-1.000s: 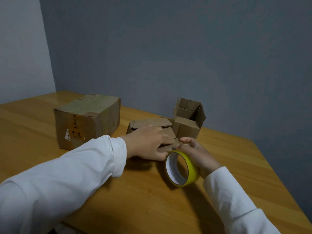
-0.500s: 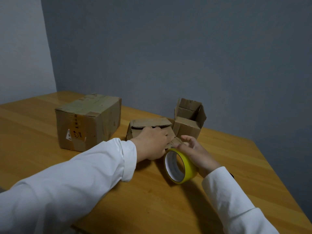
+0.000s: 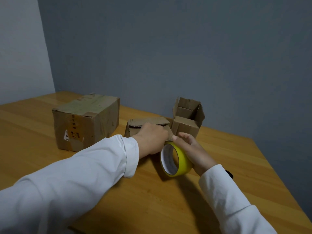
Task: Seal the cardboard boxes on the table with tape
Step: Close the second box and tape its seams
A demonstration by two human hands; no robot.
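Three cardboard boxes (image 3: 86,122) at 12 o'clock on table (image 3: 236,166). Left hand (image 3: 152,141) curled, pressing small flat box (image 3: 146,124) shut, probably steadying the flap. Right hand (image 3: 194,152) gripping yellow tape roll (image 3: 175,159) at 3 o'clock of it, ready to pull.

You had a wooden table (image 3: 168,208) with a honey-coloured, planked top, set into the corner of the room. On it stood a large taped box (image 3: 87,122) at the left, a low small box (image 3: 146,125) near the middle, and just beside that an open-topped box (image 3: 185,127). A yellow tape roll (image 3: 181,159) stood on edge nearer you.
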